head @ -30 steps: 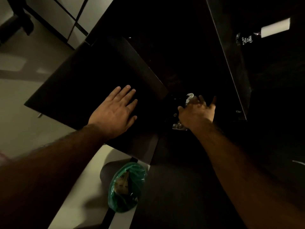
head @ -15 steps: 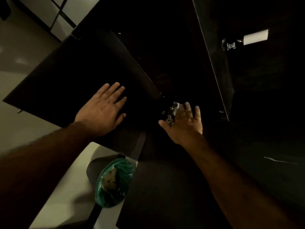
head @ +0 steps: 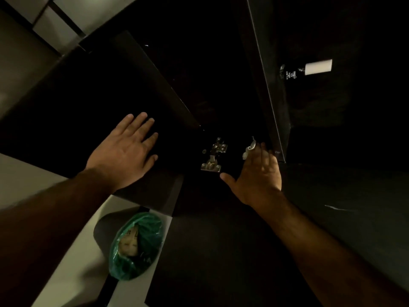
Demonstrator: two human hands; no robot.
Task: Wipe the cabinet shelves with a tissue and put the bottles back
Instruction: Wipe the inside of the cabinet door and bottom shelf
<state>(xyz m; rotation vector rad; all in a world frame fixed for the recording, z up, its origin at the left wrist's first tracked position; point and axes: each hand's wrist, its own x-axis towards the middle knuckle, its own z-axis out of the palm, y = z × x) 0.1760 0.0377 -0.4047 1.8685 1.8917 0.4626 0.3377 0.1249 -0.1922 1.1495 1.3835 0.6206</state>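
The scene is very dark. My left hand (head: 126, 151) lies flat, fingers spread, on the dark open cabinet door (head: 73, 111). My right hand (head: 261, 176) reaches into the cabinet opening with a crumpled white tissue (head: 249, 149) under its fingertips, pressed close to the inner edge of the cabinet's side panel (head: 272, 103). A metal door hinge (head: 213, 157) shows just left of that hand. A dark bottle with a white cap (head: 305, 68) lies on its side at the upper right, beyond the panel. The shelves inside are too dark to make out.
A bin lined with a green bag (head: 137, 244) stands on the pale floor below the door, holding some rubbish. Pale wall or cupboard panels (head: 66, 16) show at the upper left. A dark surface (head: 345, 209) lies to the right of my right arm.
My right hand with the tissue has slid to the right, away from the hinge, which is now uncovered. The left hand stays flat on the door. The view has shifted slightly.
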